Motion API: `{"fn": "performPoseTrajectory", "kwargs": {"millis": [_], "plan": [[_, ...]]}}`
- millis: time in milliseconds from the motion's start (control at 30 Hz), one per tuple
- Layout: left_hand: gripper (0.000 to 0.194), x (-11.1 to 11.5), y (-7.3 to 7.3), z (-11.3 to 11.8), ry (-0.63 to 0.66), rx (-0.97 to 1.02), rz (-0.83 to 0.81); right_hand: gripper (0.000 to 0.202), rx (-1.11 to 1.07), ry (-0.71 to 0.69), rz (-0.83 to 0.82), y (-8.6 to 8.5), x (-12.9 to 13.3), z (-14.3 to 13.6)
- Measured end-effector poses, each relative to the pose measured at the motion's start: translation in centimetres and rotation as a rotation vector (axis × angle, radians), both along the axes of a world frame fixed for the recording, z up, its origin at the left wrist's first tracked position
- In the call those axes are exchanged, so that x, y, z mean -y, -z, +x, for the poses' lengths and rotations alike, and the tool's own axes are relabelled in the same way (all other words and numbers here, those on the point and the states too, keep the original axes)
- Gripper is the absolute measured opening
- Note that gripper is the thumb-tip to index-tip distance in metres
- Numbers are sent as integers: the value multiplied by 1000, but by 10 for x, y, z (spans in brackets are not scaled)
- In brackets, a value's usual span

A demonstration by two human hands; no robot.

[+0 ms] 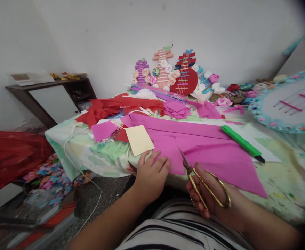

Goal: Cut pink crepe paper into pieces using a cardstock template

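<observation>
My left hand (pixel 152 173) lies with fingers spread on the near edge of a large pink paper sheet (pixel 207 152), its fingertips at the bottom of a cream card (pixel 139 140). In my right hand (pixel 207 194) are gold-handled scissors (pixel 186 163), fingers around the handles. Their blades look nearly together and point away from me, over the pink sheet, by a slit in it. A green cutter (pixel 242 141) with a black tip rests on the sheet's right side and on white paper (pixel 268 147).
Red crepe paper (pixel 100 109) and folded pink pieces (pixel 177 109) lie further back. Decorated paper instruments (pixel 185 81) lean on the wall. A round blue-edged piece (pixel 288 104) stands right. A white cable (pixel 97 187) hangs off the table's left side.
</observation>
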State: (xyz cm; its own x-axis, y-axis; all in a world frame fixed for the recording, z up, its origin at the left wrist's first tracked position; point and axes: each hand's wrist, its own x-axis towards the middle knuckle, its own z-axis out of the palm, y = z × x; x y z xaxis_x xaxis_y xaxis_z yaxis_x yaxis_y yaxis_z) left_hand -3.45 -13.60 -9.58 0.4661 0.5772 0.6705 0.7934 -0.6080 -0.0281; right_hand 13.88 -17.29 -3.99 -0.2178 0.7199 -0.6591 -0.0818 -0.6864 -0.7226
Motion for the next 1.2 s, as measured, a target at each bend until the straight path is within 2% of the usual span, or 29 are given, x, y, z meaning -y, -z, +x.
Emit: {"fn": "performPoseTrajectory", "kwargs": {"millis": [400, 867, 1200], "plan": [[21, -5, -1, -5, -1, 48, 98, 43, 120, 78, 113, 6, -6, -17], [20, -1, 2, -2, 30, 63, 113, 36, 93, 148, 42, 4, -7, -28], [21, 0, 1, 0, 34, 61, 137, 38, 133, 96, 60, 6, -5, -26]]}}
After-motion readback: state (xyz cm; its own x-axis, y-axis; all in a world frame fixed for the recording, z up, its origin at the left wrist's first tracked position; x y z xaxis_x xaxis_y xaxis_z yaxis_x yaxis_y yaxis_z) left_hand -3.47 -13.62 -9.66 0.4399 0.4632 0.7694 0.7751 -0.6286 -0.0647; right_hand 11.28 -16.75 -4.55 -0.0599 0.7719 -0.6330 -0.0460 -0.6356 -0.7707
